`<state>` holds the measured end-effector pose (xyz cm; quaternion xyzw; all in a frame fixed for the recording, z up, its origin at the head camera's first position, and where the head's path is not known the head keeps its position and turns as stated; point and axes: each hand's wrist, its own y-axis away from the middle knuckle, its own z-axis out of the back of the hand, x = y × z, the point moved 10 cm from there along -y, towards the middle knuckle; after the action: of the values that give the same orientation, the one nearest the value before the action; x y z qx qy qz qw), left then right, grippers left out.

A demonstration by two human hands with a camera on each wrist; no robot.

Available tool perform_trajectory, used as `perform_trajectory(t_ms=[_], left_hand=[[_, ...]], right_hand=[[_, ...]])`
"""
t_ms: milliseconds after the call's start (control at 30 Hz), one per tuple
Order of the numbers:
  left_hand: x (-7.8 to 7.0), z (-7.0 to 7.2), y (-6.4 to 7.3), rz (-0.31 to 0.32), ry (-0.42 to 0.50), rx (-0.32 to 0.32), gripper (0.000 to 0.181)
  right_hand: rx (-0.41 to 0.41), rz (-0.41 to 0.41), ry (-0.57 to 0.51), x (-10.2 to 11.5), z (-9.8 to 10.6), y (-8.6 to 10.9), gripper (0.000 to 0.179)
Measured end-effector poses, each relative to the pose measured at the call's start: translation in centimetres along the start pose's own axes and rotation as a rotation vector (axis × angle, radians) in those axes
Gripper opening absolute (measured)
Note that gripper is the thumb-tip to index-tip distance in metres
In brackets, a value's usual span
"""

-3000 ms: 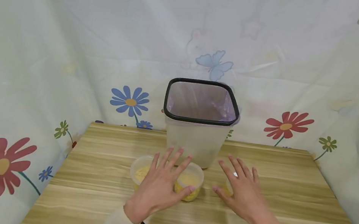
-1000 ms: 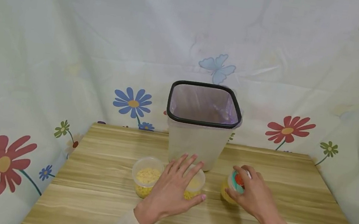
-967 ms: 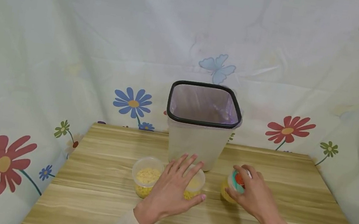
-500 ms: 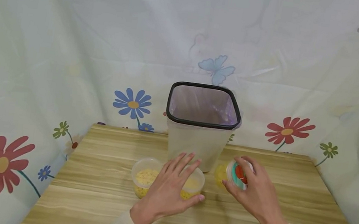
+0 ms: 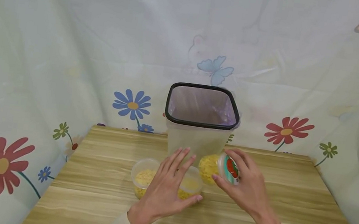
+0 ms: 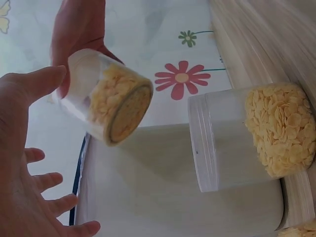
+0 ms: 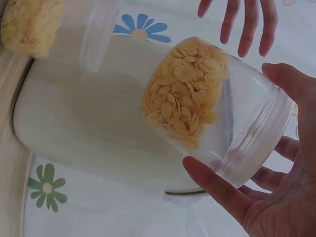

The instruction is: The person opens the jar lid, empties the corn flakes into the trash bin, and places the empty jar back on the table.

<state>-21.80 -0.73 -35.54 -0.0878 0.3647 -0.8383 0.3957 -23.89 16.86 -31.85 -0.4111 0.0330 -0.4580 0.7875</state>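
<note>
My right hand [image 5: 250,185] grips a clear plastic jar [image 5: 209,168] of yellow flakes around its lid [image 5: 229,168], which carries a red and teal label. The jar is raised off the table and tilted, its base toward my left hand [image 5: 166,188]. In the right wrist view the flakes [image 7: 185,94] have settled toward the jar's base. My left hand holds nothing; its fingers are spread above two lidless jars of flakes, a left jar [image 5: 143,176] and a right jar [image 5: 193,182], partly hiding both. The left wrist view shows one standing jar [image 6: 281,128] close by.
A pale bin [image 5: 179,137] with a black rim and a purplish liner stands just behind the jars. The wooden table [image 5: 291,196] runs back to a flower-printed cloth [image 5: 307,88] that surrounds the far side and both sides.
My right hand has taken hold of the jar, lifted it, tipped it and carried it left toward my left hand. The left hand stays spread over the two lidless jars.
</note>
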Motion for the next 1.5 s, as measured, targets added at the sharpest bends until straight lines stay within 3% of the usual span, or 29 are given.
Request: perform_trajectory(t_ms=[467, 1100, 1500], left_hand=[[-0.4, 1.1, -0.4, 0.014, -0.006, -0.070, 0.115], [-0.2, 2.2, -0.8, 0.069, 0.019, -0.172, 0.111], [0.5, 2.1, -0.4, 0.117, 0.016, -0.175, 0.101]], right_hand=[[-0.012, 0.016, -0.125, 3.5, -0.2, -1.4, 0.071], [0.031, 0.057, -0.219, 6.5, -2.5, -1.6, 0.069], [0.034, 0.080, -0.217, 7.6, -3.3, -1.3, 0.068]])
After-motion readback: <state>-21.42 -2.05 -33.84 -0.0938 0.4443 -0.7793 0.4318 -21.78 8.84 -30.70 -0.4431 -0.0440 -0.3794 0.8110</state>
